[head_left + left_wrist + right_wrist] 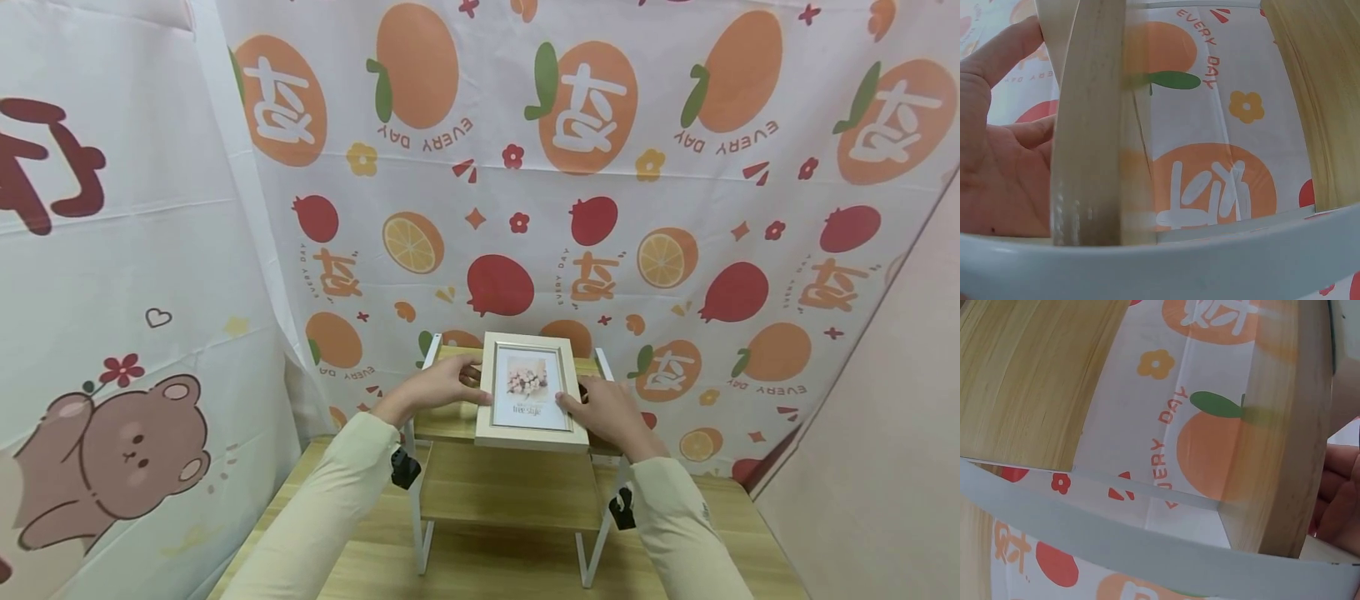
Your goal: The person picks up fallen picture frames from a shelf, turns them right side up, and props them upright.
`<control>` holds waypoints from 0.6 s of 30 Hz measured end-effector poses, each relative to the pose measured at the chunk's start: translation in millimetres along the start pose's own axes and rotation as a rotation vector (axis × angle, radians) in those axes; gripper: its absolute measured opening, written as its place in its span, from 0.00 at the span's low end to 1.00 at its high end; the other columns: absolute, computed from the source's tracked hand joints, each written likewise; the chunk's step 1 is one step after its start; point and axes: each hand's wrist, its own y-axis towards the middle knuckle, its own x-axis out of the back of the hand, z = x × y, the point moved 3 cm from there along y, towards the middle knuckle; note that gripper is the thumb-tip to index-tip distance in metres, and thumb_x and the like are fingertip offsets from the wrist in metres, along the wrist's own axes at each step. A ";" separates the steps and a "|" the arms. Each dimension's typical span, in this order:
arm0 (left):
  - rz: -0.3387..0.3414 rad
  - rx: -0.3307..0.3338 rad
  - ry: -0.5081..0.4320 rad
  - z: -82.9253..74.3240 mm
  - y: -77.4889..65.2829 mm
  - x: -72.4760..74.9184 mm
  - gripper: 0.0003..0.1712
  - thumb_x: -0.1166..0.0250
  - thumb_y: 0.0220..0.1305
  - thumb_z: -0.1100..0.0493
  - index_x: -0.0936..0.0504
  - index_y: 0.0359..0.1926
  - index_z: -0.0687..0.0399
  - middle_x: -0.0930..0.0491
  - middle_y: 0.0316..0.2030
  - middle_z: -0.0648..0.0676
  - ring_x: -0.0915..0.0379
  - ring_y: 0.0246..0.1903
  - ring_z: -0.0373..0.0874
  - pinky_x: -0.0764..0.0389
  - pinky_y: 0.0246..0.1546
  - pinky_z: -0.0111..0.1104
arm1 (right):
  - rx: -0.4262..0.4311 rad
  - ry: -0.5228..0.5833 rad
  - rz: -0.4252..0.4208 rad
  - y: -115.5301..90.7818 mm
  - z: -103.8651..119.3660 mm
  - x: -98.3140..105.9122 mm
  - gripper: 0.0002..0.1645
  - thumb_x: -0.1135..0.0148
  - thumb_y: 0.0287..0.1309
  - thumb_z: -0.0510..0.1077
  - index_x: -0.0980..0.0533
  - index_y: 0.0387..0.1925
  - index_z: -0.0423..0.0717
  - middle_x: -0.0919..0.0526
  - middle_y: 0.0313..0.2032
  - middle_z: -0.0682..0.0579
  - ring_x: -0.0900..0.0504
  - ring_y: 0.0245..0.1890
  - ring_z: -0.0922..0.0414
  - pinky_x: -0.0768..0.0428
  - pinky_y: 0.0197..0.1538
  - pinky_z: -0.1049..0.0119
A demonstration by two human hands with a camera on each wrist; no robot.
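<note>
A cream-coloured picture frame (527,390) with a silver inner border and a flower picture lies face up over the top board (450,422) of a small two-tier wooden shelf. My left hand (442,383) grips its left side, the thumb near the lower left edge and the fingers bent beside it. On the other side, my right hand (611,412) holds the right edge, thumb on the front and fingers hidden beneath. The left wrist view shows my left palm (1004,169) beyond the board's edge; the right wrist view catches only some right fingers (1338,494).
White metal legs (592,550) carry the shelf, with a lower board (510,487) under the top one. It stands on a wood-grain table (375,542). Fruit-print cloth (487,192) hangs behind, a bear-print cloth (135,450) at left, and a plain pale wall (877,433) at right.
</note>
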 end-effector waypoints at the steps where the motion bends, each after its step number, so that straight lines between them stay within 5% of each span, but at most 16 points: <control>1: 0.006 -0.006 -0.010 -0.3 -0.3 0.2 0.38 0.31 0.59 0.54 0.34 0.67 0.59 0.22 0.55 0.60 0.26 0.56 0.53 0.28 0.59 0.47 | -0.001 0.020 0.010 -0.3 -0.3 0.3 0.17 0.43 0.64 0.58 0.20 0.35 0.51 0.20 0.23 0.57 0.23 0.25 0.61 0.31 0.42 0.56; 5: -0.014 -0.014 -0.039 -2.1 -1.9 0.7 0.40 0.30 0.59 0.55 0.37 0.69 0.58 0.24 0.55 0.59 0.27 0.54 0.50 0.27 0.58 0.45 | -0.026 0.123 0.046 -2.4 -3.6 2.1 0.21 0.44 0.65 0.59 0.21 0.49 0.49 0.16 0.32 0.54 0.19 0.34 0.57 0.29 0.53 0.47; 9: -0.057 -0.024 -0.049 -3.8 -3.9 2.0 0.45 0.30 0.58 0.55 0.41 0.71 0.59 0.26 0.57 0.61 0.29 0.54 0.52 0.29 0.58 0.46 | -0.045 0.209 0.064 -5.9 -8.2 4.3 0.35 0.46 0.66 0.59 0.32 0.65 0.41 0.16 0.46 0.45 0.19 0.48 0.47 0.27 0.57 0.44; 18: -0.132 -0.032 -0.051 -4.1 -9.5 5.0 0.50 0.29 0.57 0.54 0.47 0.74 0.55 0.31 0.61 0.59 0.33 0.56 0.51 0.30 0.56 0.45 | -0.059 0.379 0.061 -8.8 -10.8 3.9 0.40 0.46 0.67 0.58 0.42 0.72 0.43 0.26 0.60 0.41 0.24 0.56 0.45 0.25 0.55 0.47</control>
